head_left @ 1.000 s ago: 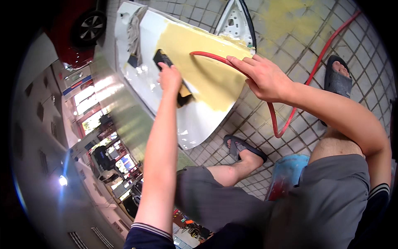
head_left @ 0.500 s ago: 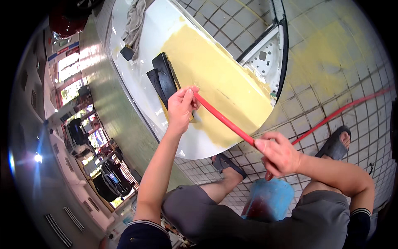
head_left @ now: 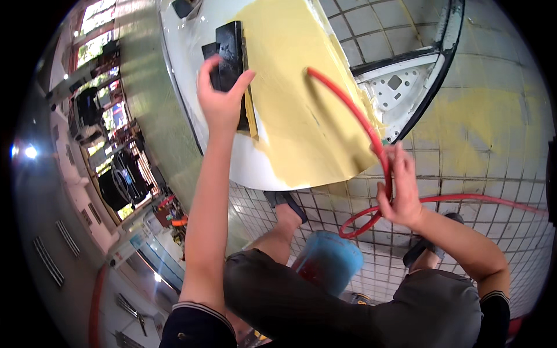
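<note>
A white car door panel (head_left: 249, 168) with a broad yellow coated patch (head_left: 290, 122) lies before me. On it rest two black blocks (head_left: 230, 49), one overlapping the other, with a yellowish edge showing beneath. Over their near part reaches my left hand (head_left: 223, 98), thumb and fingers spread and nothing in its grasp; whether it touches the blocks I cannot tell. A red hose (head_left: 354, 110) passes between the thumb and fingers of my right hand (head_left: 401, 188). Its free end hangs over the yellow patch, and a loop of it dangles below the hand.
A blue bucket (head_left: 331, 261) stands between my legs on the tiled floor (head_left: 487, 151). The door's window frame (head_left: 432, 98) juts out at the right. A dark pad (head_left: 184, 7) lies on the door's far left. Parked cars (head_left: 125, 177) show at the left.
My left hand has let go of the hose end and moved up-left to the black blocks. The right hand has carried the hose slightly up, and the hose now bends into a loop.
</note>
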Demonstrator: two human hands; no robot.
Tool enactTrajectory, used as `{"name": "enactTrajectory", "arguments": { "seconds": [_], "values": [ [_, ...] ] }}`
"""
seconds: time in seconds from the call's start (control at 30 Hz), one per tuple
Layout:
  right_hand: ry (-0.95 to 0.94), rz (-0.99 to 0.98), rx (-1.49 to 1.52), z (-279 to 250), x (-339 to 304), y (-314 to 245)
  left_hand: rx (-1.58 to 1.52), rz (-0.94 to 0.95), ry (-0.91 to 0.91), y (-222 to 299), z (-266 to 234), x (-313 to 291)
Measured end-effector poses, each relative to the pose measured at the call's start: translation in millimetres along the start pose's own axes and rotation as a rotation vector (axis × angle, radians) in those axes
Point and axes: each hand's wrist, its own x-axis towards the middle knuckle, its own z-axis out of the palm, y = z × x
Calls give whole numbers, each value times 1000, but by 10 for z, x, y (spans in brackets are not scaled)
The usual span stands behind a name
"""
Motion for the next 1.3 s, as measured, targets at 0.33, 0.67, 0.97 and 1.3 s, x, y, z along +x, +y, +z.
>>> {"name": "enactTrajectory", "arguments": {
  "seconds": [0.33, 0.67, 0.97, 1.3],
  "values": [
    [-41, -209, -169, -538, 938, 616, 230, -367, 36, 381, 259, -1447],
    [-146, -306, -254, -587, 1329, 794, 541, -535, 130, 467, 451, -1031],
    [-250, -293, -369, -595, 1446, 776, 483, -490, 227, 1233, 943, -2004],
    [-417, -381, -353, -838, 1778, 752, 532, -813, 255, -1066, -342, -352]
  ]
}}
